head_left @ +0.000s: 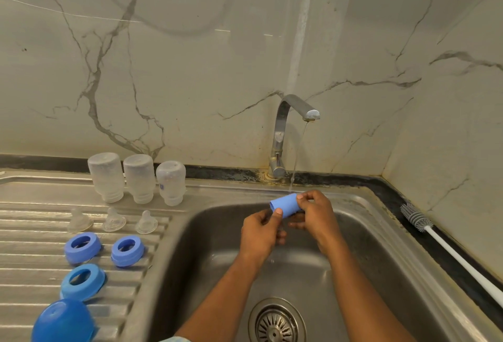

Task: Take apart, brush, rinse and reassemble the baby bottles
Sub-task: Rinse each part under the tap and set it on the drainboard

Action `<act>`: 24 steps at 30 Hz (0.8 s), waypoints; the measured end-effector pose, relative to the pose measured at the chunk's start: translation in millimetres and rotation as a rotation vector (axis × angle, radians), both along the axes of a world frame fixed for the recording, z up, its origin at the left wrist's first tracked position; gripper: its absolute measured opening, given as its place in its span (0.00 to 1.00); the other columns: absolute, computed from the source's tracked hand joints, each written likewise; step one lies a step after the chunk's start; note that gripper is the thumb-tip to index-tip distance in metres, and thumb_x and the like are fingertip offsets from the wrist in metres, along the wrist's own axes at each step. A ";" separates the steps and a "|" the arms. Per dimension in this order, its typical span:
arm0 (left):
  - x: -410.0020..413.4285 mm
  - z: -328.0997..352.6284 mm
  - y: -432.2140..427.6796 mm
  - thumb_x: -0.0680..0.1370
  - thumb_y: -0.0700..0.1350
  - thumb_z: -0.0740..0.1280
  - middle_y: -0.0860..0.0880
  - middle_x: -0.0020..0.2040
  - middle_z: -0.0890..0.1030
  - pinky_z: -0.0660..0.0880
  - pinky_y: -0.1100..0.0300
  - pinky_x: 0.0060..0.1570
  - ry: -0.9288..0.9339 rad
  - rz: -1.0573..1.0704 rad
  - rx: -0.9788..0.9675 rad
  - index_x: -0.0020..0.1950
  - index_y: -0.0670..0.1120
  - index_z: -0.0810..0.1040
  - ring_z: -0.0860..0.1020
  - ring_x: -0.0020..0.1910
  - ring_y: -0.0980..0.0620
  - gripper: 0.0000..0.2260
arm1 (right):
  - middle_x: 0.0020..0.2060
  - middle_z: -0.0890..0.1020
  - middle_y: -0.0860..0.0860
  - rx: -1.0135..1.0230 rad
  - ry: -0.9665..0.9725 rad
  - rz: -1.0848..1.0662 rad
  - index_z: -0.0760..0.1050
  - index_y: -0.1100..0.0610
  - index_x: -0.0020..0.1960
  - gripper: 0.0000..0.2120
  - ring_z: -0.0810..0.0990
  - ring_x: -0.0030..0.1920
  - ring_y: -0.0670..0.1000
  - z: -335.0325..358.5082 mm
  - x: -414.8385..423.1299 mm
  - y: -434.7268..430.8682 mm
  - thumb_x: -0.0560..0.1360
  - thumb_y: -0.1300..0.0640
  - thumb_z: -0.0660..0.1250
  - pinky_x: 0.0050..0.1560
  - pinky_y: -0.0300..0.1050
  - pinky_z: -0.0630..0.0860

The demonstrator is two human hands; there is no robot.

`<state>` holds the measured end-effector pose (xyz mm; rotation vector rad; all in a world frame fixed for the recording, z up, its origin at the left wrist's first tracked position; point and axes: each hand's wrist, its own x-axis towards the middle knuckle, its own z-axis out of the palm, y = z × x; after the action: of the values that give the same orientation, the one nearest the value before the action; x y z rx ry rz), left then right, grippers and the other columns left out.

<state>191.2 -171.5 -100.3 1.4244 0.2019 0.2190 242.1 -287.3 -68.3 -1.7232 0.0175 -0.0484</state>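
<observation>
Well left of the grip, on the ribbed drainboard, three clear bottles stand mouth-down behind three teats, three blue collar rings and a blue dome cap. Over the steel basin, the left hand pinches the open end of a hollow blue cap and the right hand grips its other end under the tap stream, the drain strainer well below. Right of the grip, beyond the basin rim, a bottle brush lies along the ledge.

3 bottles inverted; blue cap sideways.
</observation>
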 end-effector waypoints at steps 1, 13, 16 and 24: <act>-0.2 0.2 2.0 0.81 0.44 0.67 0.44 0.40 0.83 0.82 0.52 0.44 0.005 0.019 -0.005 0.53 0.44 0.81 0.81 0.36 0.51 0.06 | 0.53 0.78 0.60 -0.009 0.020 0.020 0.71 0.58 0.53 0.03 0.82 0.49 0.60 -0.5 -0.8 0.8 0.81 0.59 0.62 0.37 0.50 0.82; -0.8 -5.2 9.3 0.75 0.38 0.73 0.51 0.32 0.82 0.74 0.59 0.37 -0.017 -0.004 0.172 0.38 0.44 0.83 0.76 0.32 0.57 0.06 | 0.52 0.81 0.58 -0.022 -0.034 0.132 0.75 0.59 0.54 0.12 0.84 0.47 0.55 -4.9 -4.1 -2.8 0.75 0.55 0.73 0.37 0.45 0.83; -1.0 -3.3 5.9 0.75 0.36 0.72 0.46 0.35 0.81 0.74 0.57 0.39 0.023 -0.047 0.072 0.45 0.38 0.83 0.76 0.35 0.52 0.01 | 0.53 0.81 0.59 0.019 -0.032 0.125 0.77 0.59 0.51 0.03 0.82 0.51 0.58 -6.1 1.1 -5.2 0.77 0.62 0.69 0.42 0.52 0.84; -2.4 0.2 4.8 0.73 0.37 0.76 0.44 0.50 0.84 0.80 0.63 0.40 -0.035 -0.004 -0.067 0.61 0.43 0.74 0.83 0.43 0.52 0.19 | 0.55 0.79 0.57 0.041 -0.016 0.141 0.75 0.55 0.55 0.07 0.82 0.51 0.56 -6.2 -1.2 -0.4 0.78 0.61 0.67 0.43 0.47 0.83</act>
<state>188.8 -166.6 -100.2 1.3539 0.1758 0.2315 240.9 -287.7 -74.5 -1.6790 -0.1137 0.0425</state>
